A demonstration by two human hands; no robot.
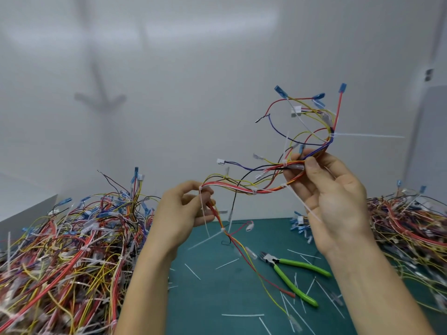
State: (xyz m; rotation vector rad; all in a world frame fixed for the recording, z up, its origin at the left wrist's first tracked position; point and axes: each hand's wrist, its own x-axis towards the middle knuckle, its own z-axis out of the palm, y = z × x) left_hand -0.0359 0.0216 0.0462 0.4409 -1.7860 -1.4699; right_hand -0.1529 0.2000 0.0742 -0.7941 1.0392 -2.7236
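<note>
Red, yellow, black and purple wires bound with white cable ties make up the wire harness (242,189), which is held up in the middle of the frame, above the bench (212,298). The left hand (179,211), centre-left, has its fingers (205,197) curled, and they pinch the harness at one of its ties. From there one branch hangs down to the lower centre, and its ends reach the green surface of the bench. The right hand (336,199), right of centre, grips the harness between the thumb and curled fingers where several branches meet. Above that hand the wires fan out towards the upper right and end in blue terminals (342,88) and small white connectors. One long tie tail (367,135) sticks out sideways to the right.

Green-handled cutters (292,276) lie on the bench in the lower centre-right, jaws towards the upper left and handles spread. They are below the harness and apart from both hands. Thin white tie offcuts (242,315) are scattered around them. A big tangled pile of harnesses (72,250) fills the lower left of the frame. A second pile (408,228) lies at the right edge. A plain white wall rises behind everything.
</note>
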